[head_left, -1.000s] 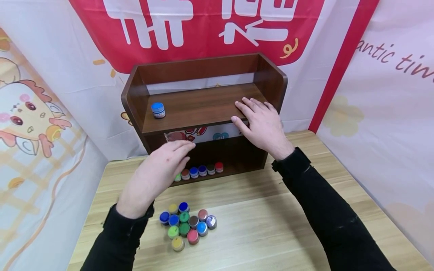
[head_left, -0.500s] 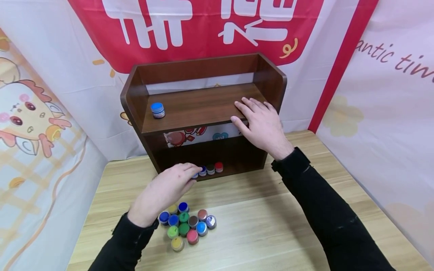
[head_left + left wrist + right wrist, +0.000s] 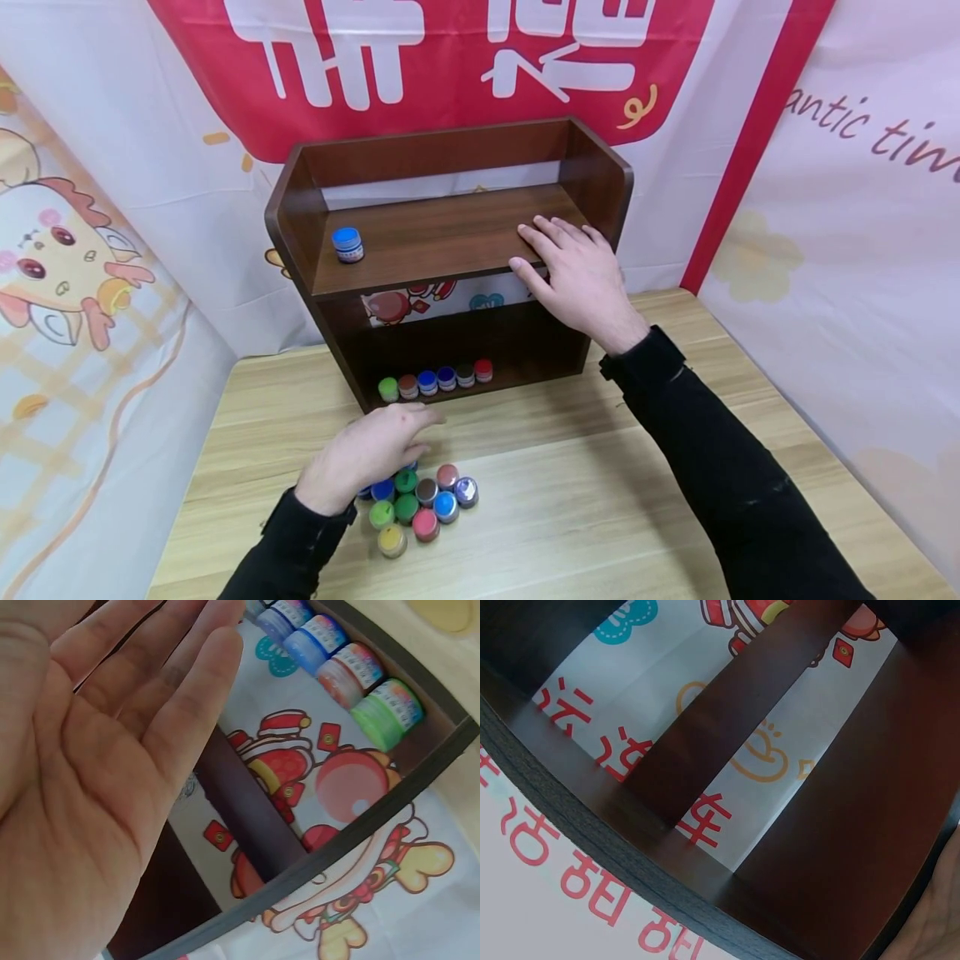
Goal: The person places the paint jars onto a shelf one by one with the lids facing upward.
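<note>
My left hand (image 3: pixel 369 454) hovers just above the far side of a cluster of small lidded paint jars on the table, its fingers extended and nothing in them. It partly hides jars at the back of the cluster; a green jar (image 3: pixel 406 481) and a pink jar (image 3: pixel 425 525) show beside it. In the left wrist view the palm (image 3: pixel 82 795) is bare. My right hand (image 3: pixel 577 279) rests spread on the right front of the brown shelf unit's upper board (image 3: pixel 450 233). A lone blue-lidded jar (image 3: pixel 347 245) stands at that board's left end.
Along the lower shelf's front edge, several jars form a row, from a light green jar (image 3: pixel 387 389) at left to a red jar (image 3: pixel 483 371). The shelf's side panel (image 3: pixel 600 183) rises beside my right hand. Printed cloth (image 3: pixel 825 250) hangs around the table (image 3: pixel 600 517).
My left hand has come down and toward me from in front of the shelf to the jar cluster, uncovering the lower row. My right hand has stayed on the upper board.
</note>
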`<state>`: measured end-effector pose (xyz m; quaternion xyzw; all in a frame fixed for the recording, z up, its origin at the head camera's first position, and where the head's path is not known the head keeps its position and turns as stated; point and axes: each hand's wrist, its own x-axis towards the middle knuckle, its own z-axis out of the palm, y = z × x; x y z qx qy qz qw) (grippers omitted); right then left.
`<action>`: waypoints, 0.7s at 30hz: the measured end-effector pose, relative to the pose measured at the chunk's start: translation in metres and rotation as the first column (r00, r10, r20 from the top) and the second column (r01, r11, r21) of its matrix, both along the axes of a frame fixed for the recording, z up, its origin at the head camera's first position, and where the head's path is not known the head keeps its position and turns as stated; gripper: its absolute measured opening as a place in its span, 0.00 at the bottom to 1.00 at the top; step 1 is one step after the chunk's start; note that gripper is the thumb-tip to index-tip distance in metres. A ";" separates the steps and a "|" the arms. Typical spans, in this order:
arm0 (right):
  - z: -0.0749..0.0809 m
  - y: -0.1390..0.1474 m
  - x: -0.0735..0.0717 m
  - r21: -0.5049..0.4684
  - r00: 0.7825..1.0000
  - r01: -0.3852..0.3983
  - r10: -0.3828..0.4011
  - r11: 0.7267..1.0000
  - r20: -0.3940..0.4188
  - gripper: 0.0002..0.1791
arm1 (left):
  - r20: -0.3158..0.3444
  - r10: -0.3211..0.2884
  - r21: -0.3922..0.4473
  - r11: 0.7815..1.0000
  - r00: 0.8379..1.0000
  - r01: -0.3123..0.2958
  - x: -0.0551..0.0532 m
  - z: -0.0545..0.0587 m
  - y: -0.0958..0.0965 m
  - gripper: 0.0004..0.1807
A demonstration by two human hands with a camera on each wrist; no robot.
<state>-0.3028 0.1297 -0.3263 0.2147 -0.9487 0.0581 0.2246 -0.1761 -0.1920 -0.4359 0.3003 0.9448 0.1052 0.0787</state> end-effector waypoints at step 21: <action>-0.001 0.000 -0.001 -0.001 1.000 0.005 -0.005 1.000 -0.006 0.43 | 0.158 0.011 0.036 0.999 0.987 -0.017 -0.007 -0.023 -0.025 0.08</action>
